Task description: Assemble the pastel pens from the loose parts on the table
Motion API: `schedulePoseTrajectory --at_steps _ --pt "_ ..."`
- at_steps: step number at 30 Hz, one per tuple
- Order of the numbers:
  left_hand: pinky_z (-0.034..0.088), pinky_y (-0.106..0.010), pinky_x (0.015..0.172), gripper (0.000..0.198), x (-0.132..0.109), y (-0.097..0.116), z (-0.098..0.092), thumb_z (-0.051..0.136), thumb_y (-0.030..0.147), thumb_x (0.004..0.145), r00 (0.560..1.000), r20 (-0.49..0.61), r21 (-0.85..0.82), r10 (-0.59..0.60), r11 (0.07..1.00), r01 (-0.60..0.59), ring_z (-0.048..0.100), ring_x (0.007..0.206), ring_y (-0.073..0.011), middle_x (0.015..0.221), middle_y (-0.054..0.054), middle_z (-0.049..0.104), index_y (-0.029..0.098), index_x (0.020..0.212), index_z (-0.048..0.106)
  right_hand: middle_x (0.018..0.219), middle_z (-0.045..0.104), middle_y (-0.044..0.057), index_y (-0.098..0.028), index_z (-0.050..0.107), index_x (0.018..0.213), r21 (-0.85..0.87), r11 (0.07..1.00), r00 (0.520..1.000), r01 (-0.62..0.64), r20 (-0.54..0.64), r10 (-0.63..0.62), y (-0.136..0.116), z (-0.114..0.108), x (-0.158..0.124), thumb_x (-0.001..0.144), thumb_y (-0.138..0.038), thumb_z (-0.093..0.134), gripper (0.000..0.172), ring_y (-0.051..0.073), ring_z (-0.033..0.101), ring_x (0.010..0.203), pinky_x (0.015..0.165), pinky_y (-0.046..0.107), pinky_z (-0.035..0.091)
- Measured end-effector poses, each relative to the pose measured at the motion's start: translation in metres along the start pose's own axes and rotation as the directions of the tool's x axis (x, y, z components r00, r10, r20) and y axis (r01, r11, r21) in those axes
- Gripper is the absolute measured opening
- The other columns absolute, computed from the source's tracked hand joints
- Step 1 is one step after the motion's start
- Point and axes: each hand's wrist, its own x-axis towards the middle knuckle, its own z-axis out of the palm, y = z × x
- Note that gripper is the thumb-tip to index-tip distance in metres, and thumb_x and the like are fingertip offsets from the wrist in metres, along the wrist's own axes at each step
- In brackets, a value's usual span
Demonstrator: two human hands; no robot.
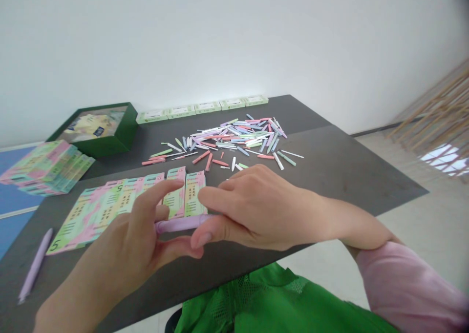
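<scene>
Between my two hands, above the front edge of the dark table, a lilac pen is held level. My left hand has its lower fingers round the left end, with index finger and thumb spread. The right end sits between the thumb and fingers of my right hand. Behind the hands lie flat pastel boxes in a row, partly hidden by my left hand. Another lilac pen rests on the table at the far left.
A pile of coloured pens and caps covers the table's middle. Pale green boxes line the wall. A green box with packets and stacked pastel boxes stand at the left. The dark table ends at the right.
</scene>
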Motion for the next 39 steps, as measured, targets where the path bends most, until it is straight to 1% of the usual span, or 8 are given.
schedulePoseTrajectory --at_steps 5,10,15,20,25,31,36,39 --pt "0.051 -0.022 0.045 0.072 0.000 -0.003 0.001 0.042 0.070 0.086 0.999 -0.043 -0.001 -0.007 1.000 0.007 0.068 0.051 -0.0181 0.066 0.003 0.066 0.021 0.137 0.035 0.092 0.068 0.001 -0.018 0.060 0.099 -0.246 0.961 0.957 0.125 -0.224 -0.182 0.001 0.000 -0.004 0.100 -0.028 0.042 0.020 0.015 0.059 0.078 0.074 0.029 0.043" --pt "0.050 -0.021 0.043 0.070 0.000 -0.002 0.002 0.044 0.070 0.085 1.000 -0.029 -0.052 -0.006 0.999 0.005 0.067 0.049 -0.0169 0.064 0.006 0.066 0.026 0.139 0.033 0.058 0.052 -0.003 -0.018 0.055 0.069 -0.281 0.937 0.935 0.207 -0.223 -0.274 -0.005 0.007 -0.002 0.100 -0.014 0.027 0.042 0.011 0.047 0.058 0.074 0.026 0.045" --pt "0.049 -0.023 0.044 0.073 -0.005 -0.003 0.003 0.046 0.071 0.084 0.997 -0.044 -0.155 -0.056 0.987 0.048 0.056 0.040 -0.0142 0.059 0.008 0.061 0.028 0.142 0.032 0.055 0.036 -0.006 -0.017 0.053 0.070 -0.061 0.997 0.997 0.045 -0.063 -0.049 -0.003 0.003 0.003 0.098 -0.036 0.044 0.035 0.008 0.026 0.051 0.050 0.024 0.024" --pt "0.051 -0.022 0.052 0.072 -0.008 -0.003 0.001 0.036 0.070 0.088 0.982 0.189 -0.398 0.020 0.916 0.058 0.058 0.049 -0.0128 0.071 0.006 0.066 0.030 0.145 0.019 0.053 0.029 -0.006 -0.015 0.055 0.068 0.274 0.959 0.991 -0.074 0.124 0.041 -0.004 -0.012 0.007 0.101 -0.038 0.036 0.045 0.006 0.021 0.049 0.048 0.023 0.018" --pt "0.054 -0.026 0.064 0.048 -0.006 0.003 0.008 0.035 0.053 0.096 0.928 0.370 -0.415 -0.044 0.886 0.207 0.068 0.068 -0.0164 0.084 0.003 0.071 0.030 0.137 0.028 0.049 0.032 -0.005 -0.016 0.058 0.068 -0.115 0.993 1.000 -0.025 0.014 0.027 -0.017 -0.010 0.008 0.101 -0.032 0.037 0.043 0.009 0.015 0.047 0.046 0.027 0.010" --pt "0.045 -0.019 0.050 0.013 -0.003 0.007 0.012 0.032 0.029 0.098 0.988 0.154 -0.327 -0.031 0.942 0.081 0.060 0.051 -0.0122 0.065 0.008 0.062 0.027 0.107 0.042 0.055 0.048 -0.003 -0.014 0.061 0.085 -0.135 0.991 0.996 -0.009 0.088 0.021 -0.010 -0.011 0.003 0.100 -0.045 0.038 0.041 0.008 0.029 0.045 0.045 0.026 0.018" --pt "0.034 -0.019 0.044 0.018 0.006 0.008 0.005 0.030 0.024 0.099 0.990 0.120 -0.275 0.071 0.961 -0.035 0.047 0.041 -0.0097 0.055 0.011 0.052 0.026 0.090 0.046 0.083 0.065 -0.003 -0.023 0.059 0.105 -0.320 0.946 0.954 0.055 -0.262 -0.144 -0.001 -0.005 -0.006 0.099 -0.022 0.041 0.019 0.009 0.055 0.062 0.057 0.025 0.036" --pt "0.034 -0.019 0.044 0.020 0.009 0.009 0.002 0.030 0.026 0.099 0.991 0.082 -0.247 0.106 0.965 -0.083 0.045 0.041 -0.0101 0.055 0.011 0.049 0.027 0.084 0.044 0.081 0.066 -0.001 -0.021 0.059 0.097 -0.385 0.917 0.930 0.104 -0.290 -0.227 -0.004 0.003 -0.008 0.097 -0.014 0.039 0.022 0.010 0.057 0.067 0.065 0.025 0.042"
